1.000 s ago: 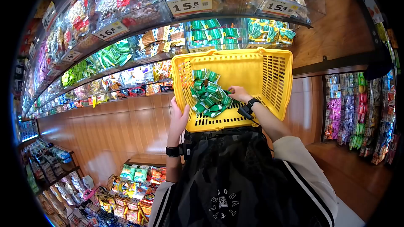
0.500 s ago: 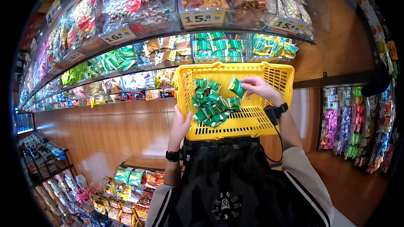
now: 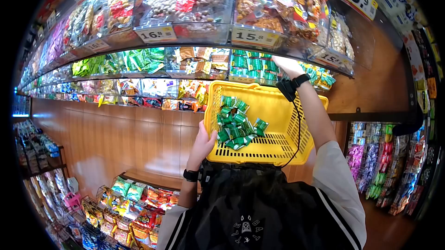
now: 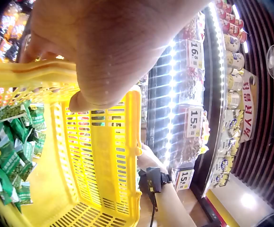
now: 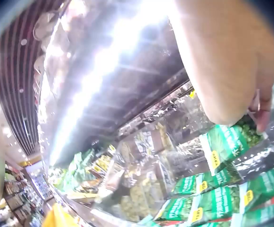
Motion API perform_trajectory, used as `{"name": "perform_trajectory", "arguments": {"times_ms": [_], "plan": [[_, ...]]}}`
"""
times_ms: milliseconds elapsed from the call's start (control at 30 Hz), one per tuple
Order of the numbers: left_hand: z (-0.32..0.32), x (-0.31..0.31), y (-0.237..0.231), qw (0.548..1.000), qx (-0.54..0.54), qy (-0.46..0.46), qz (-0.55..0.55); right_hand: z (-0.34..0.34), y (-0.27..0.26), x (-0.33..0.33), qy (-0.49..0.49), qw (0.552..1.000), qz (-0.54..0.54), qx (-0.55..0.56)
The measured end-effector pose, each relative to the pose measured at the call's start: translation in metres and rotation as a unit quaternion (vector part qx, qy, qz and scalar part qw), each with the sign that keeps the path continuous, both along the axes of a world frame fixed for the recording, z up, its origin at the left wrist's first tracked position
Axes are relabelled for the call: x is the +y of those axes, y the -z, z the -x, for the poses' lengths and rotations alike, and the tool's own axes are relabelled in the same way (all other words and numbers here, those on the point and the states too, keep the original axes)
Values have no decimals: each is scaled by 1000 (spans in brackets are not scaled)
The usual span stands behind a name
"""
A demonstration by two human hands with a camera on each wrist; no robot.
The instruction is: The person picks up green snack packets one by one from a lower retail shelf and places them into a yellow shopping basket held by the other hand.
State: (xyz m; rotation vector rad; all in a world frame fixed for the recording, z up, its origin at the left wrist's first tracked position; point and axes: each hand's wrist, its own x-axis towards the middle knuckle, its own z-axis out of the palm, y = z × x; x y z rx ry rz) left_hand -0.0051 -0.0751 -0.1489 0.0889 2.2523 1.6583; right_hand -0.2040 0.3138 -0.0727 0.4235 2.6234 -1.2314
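Note:
A yellow shopping basket [image 3: 264, 104] sits before the person, a pile of small green snack packets [image 3: 235, 125] on its left side. My left hand [image 3: 203, 143] grips the basket's left end, thumb [image 4: 75, 101] inside the rim. My right hand [image 3: 288, 66] reaches over the basket into a shelf bin of similar green packets [image 3: 252, 67]. In the right wrist view, its fingers [image 5: 264, 120] pinch one green snack packet [image 5: 229, 142] just above the others in the bin. The upper shelf partly covers this hand in the head view.
Clear bins of bagged snacks [image 3: 185, 6] with price tags overhang the lower shelf. Brown packets [image 3: 199, 60] fill the bin to the left. Hanging packs [image 3: 371, 162] line the right side; a snack rack [image 3: 125, 208] stands at lower left.
My right hand picked a green snack packet from the pile, lifted it above the basket, then moved forward to the shelf bin. My left hand keeps its grip on the basket.

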Motion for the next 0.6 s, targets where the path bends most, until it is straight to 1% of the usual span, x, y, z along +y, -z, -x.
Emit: {"name": "perform_trajectory", "arguments": {"times_ms": [33, 67, 100, 167, 200, 267, 367, 400, 433, 467, 500, 533, 567, 600], "plan": [[0, 0, -3, 1000, 0, -1, -2, 5, -4, -8, 59, 997, 21, -52], [0, 0, -6, 1000, 0, -8, -2, 7, -3, -14, 13, 996, -57, 62], [1, 0, -7, 1000, -2, -4, 3, 22, -3, -18, -64, 986, -58, 141], [-1, -1, -7, 1000, -9, -1, 6, 25, -8, -10, -91, 986, -136, 9], [1, -1, -5, 1000, -6, 1, 5, 27, 2, -9, -93, 986, -138, 9], [2, -1, -3, 1000, -4, 1, 1, 32, 29, -1, -43, 995, -77, 50], [5, 0, -3, 1000, -4, -4, 7, 31, 16, -13, -45, 997, -57, 38], [5, 0, -3, 1000, -5, -6, 11, 31, 24, -10, -45, 997, -45, 46], [6, 0, -3, 1000, -5, -8, 16, 35, 48, 1, -46, 997, -45, 44], [7, -1, -3, 1000, -7, -9, 16, 41, 81, 17, -7, 977, 199, 75], [7, -2, -3, 1000, -4, -4, 22, 48, 99, 25, 34, 896, 430, 101], [7, -3, -3, 1000, -2, 0, 29, 57, 93, 18, 33, 896, 431, 99], [8, -3, -3, 1000, -4, -1, 30, 68, 87, 9, -67, 989, 118, 51], [8, -3, -2, 1000, 1, -2, 27, 73, 86, 5, -161, 965, -209, -3]]}}
